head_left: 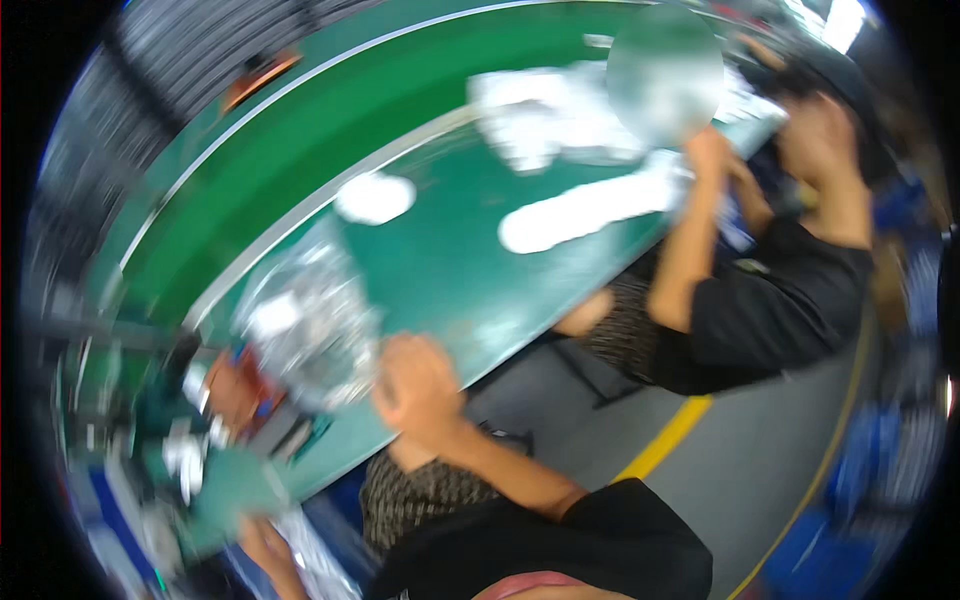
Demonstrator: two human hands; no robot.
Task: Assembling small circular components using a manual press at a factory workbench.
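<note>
My right hand (418,388) rests at the near edge of the green table, its fingers curled and blurred. It is beside a clear plastic bag (325,320) and seems to touch the bag's right side; whether the fingers grip anything is hidden. Pale, indistinct contents show through the bag. My left hand (265,550) is low at the left, past the table's near edge, close to a shiny whitish plastic sheet or bag (315,565). Its fingers are smeared, and whatever they might hold cannot be made out.
White round pieces (375,198) lie near the table's far rail. A fanned row of white discs (590,212) extends toward a co-worker (780,300) on the right. White plastic bags (545,115) lie beyond it. An orange-brown object (232,390) sits left of the clear bag.
</note>
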